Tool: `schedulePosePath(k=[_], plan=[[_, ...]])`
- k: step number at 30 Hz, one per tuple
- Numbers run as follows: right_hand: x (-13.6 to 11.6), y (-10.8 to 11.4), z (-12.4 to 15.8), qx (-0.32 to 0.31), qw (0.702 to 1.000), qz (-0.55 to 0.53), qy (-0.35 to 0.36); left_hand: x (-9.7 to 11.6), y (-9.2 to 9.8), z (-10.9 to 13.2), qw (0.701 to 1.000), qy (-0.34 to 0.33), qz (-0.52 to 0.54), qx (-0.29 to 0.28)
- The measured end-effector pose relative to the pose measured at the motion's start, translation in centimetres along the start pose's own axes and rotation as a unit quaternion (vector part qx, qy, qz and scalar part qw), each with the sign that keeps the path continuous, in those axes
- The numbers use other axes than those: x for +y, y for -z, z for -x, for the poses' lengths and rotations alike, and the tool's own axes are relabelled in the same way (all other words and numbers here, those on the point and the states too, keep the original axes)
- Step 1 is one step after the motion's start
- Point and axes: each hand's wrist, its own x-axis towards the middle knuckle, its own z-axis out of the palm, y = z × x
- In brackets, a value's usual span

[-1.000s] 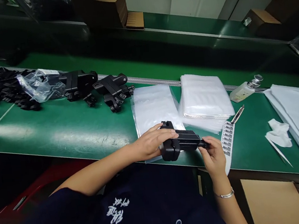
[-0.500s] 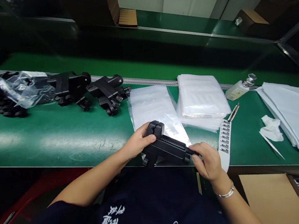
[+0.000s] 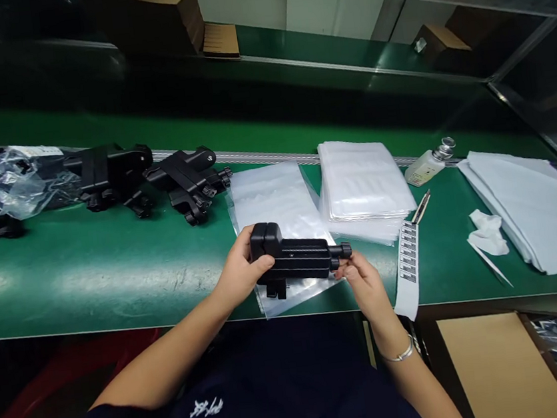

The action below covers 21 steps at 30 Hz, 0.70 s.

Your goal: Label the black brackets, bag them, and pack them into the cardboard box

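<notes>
My left hand (image 3: pixel 239 270) is closed round the thick end of a black plastic bracket (image 3: pixel 304 258) with a ribbed bar and small knobs. It is held nearly level above clear plastic bags (image 3: pixel 277 196) at the table's front edge. At its other end, the fingers of my right hand (image 3: pixel 365 283) pinch the lower small knob (image 3: pixel 335 264). The upper knob (image 3: pixel 346 249) sticks out just above my fingertips. My right fingertips are partly hidden behind the knob end. Two similar black brackets (image 3: pixel 187 179) lie to the left on the green table.
A stack of clear bags (image 3: pixel 363 179) lies behind my right hand. Right of it are a label strip (image 3: pixel 408 261), tweezers (image 3: pixel 422 206), a pump bottle (image 3: pixel 429 163), a crumpled tissue (image 3: pixel 487 232) and white sheets (image 3: pixel 534 206). More black parts in plastic wrap (image 3: pixel 18 178) lie far left.
The bracket has been turned from slanting down to the right to nearly level. My right hand has shifted from the shaft end to the lower knob. The view has swung slightly right.
</notes>
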Motion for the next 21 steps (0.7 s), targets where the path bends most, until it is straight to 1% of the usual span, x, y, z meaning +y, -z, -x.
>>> schedulePosePath(k=[2, 5, 7, 9, 11, 13, 15, 17, 19, 21], plan=[[0.3, -0.4, 0.0, 0.022, 1.0, 0.007, -0.001, -0.3, -0.6, -0.4, 1.0, 0.006, 0.011, -0.004], [0.8, -0.6, -0.3, 0.05, 0.998, -0.042, -0.016, -0.6, -1.4, -0.7, 0.999, 0.033, 0.022, -0.011], [1.2, -0.4, -0.6, 0.056, 0.996, -0.068, -0.023, -0.6, -1.7, -0.8, 0.998, 0.051, 0.021, -0.017], [1.4, -0.1, -0.8, 0.058, 0.995, -0.077, -0.024, -0.3, -1.9, -0.7, 0.998, 0.048, 0.007, -0.026], [1.6, 0.2, -1.0, 0.063, 0.997, -0.052, -0.013, 0.0, -2.0, -0.6, 0.999, 0.025, -0.011, -0.033], [1.7, 0.4, -1.0, 0.087, 0.996, 0.011, 0.0, 0.4, -2.3, -0.6, 0.999, -0.003, -0.028, -0.044], [1.7, 0.5, -0.9, 0.118, 0.99, 0.079, 0.009, 0.6, -2.5, -0.7, 0.998, -0.017, -0.037, -0.055], [1.7, 0.7, -0.9, 0.125, 0.986, 0.107, 0.031, 0.6, -2.9, -0.9, 0.998, 0.002, -0.023, -0.053], [1.7, 0.9, -0.9, 0.107, 0.988, 0.089, 0.061, 0.5, -3.2, -1.1, 0.998, 0.039, 0.008, -0.039], [1.8, 1.3, -1.0, 0.105, 0.99, 0.061, 0.07, 0.4, -3.4, -1.2, 0.998, 0.044, 0.018, -0.033]])
